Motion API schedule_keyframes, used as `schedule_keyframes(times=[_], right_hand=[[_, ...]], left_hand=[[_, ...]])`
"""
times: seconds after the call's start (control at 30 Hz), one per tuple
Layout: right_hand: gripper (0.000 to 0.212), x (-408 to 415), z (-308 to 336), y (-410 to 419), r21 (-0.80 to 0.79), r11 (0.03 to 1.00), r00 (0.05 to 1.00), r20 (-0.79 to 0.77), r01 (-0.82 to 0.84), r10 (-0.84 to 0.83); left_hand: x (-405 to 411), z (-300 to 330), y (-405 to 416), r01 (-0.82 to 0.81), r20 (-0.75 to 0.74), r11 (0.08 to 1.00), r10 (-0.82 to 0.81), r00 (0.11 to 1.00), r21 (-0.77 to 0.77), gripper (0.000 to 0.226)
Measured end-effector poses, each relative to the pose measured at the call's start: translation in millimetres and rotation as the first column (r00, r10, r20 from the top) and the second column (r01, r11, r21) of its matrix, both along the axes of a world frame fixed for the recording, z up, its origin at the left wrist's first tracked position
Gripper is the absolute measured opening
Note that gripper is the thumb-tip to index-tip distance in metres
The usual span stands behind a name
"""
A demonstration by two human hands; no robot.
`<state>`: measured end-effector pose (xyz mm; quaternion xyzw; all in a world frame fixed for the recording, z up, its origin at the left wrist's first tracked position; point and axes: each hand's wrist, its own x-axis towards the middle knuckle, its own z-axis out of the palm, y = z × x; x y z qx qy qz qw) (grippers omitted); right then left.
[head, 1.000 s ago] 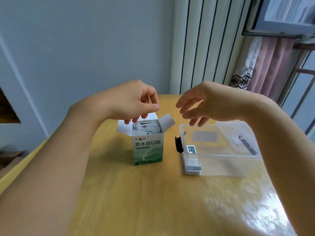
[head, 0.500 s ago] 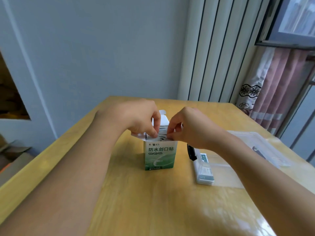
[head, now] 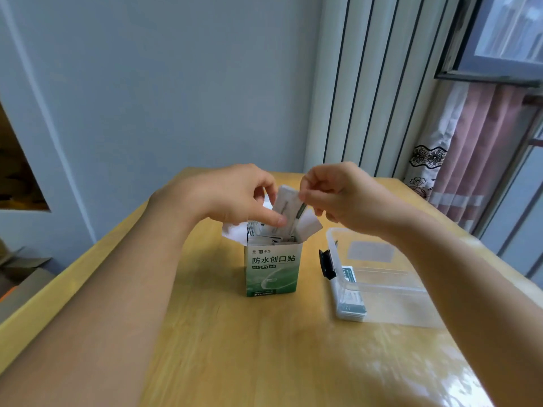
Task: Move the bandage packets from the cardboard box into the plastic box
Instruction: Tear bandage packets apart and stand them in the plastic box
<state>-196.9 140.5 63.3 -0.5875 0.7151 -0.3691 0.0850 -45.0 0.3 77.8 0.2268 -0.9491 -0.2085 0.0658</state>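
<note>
The lower ends of the bandage packets (head: 289, 214) are hidden inside the cardboard box (head: 273, 268), and motion blur softens their print. The right hand (head: 338, 198) pinches their top edge between thumb and forefinger; the left hand (head: 235, 195) presses a fingertip against their face, not gripping. The clear plastic box (head: 379, 286) sits at three o'clock of the cardboard box, partly behind the right forearm.

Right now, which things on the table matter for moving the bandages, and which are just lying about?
Part of the job:
cardboard box, open
bandage packets, a bunch pinched by the right hand, left hand alongside
plastic box, open

Lying about:
black clip beside the plastic box
curtain
</note>
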Motion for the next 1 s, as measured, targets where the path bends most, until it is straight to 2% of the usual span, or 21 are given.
schedule_keyframes(times=[0.07,0.13,0.17,0.23,0.27,0.3,0.33,0.4,0.47,0.57,0.6,0.67,0.8,0.93,1.0], right_hand=[[0.017,-7,5,5,-0.093,0.995,0.972,0.227,-0.036,0.057],[0.015,-13,12,12,-0.206,0.978,0.9,0.417,-0.041,0.125],[0.014,-15,15,14,-0.252,0.967,0.855,0.494,-0.035,0.159],[0.013,-20,21,17,-0.314,0.949,0.794,0.571,-0.024,0.209],[0.012,-22,23,17,-0.337,0.941,0.79,0.574,-0.013,0.217],[0.009,-23,24,17,-0.353,0.936,0.802,0.56,0.004,0.208],[0.006,-25,25,18,-0.363,0.932,0.821,0.54,0.028,0.186],[0.019,-26,26,18,-0.355,0.933,0.865,0.483,0.052,0.136],[0.028,-26,26,20,-0.343,0.939,0.906,0.408,0.039,0.111],[0.024,-28,24,19,-0.379,0.924,0.947,0.312,0.054,0.073],[0.022,-29,24,19,-0.385,0.921,0.957,0.286,0.062,0.055],[0.02,-32,24,20,-0.374,0.925,0.965,0.26,0.064,0.039],[0.013,-42,26,25,-0.294,0.954,0.964,0.266,0.058,0.024],[0.007,-49,31,35,-0.305,0.95,0.966,0.26,0.074,0.008],[0.01,-51,33,39,-0.313,0.945,0.967,0.253,0.096,-0.015]], left_hand=[[-1,-1,0,0.039,-0.134,0.991,-0.022,0.991,0.128,0.024],[-4,-2,6,0.126,-0.278,0.942,-0.037,0.96,0.31,0.023],[-5,-3,10,0.183,-0.342,0.892,-0.034,0.939,0.414,0.024],[-9,-1,23,0.303,-0.428,0.711,-0.004,0.904,0.634,0.026],[-12,0,30,0.341,-0.444,0.618,0.016,0.896,0.709,0.025],[-14,1,36,0.353,-0.448,0.564,0.035,0.893,0.746,0.025],[-17,0,43,0.348,-0.444,0.551,0.046,0.895,0.758,0.025],[-23,-2,51,0.329,-0.433,0.556,0.062,0.899,0.764,0.033],[-28,-4,56,0.321,-0.418,0.516,0.082,0.905,0.795,0.047],[-31,-4,58,0.335,-0.391,0.313,0.133,0.911,0.888,0.063],[-32,-4,58,0.34,-0.381,0.239,0.151,0.912,0.909,0.062],[-32,-4,59,0.35,-0.374,0.16,0.163,0.913,0.923,0.055],[-34,-6,69,0.353,-0.374,0.13,0.215,0.902,0.926,0.048],[-43,-12,77,0.337,-0.401,0.24,0.316,0.86,0.911,0.047],[-45,-14,78,0.331,-0.397,0.24,0.326,0.858,0.913,0.048]])
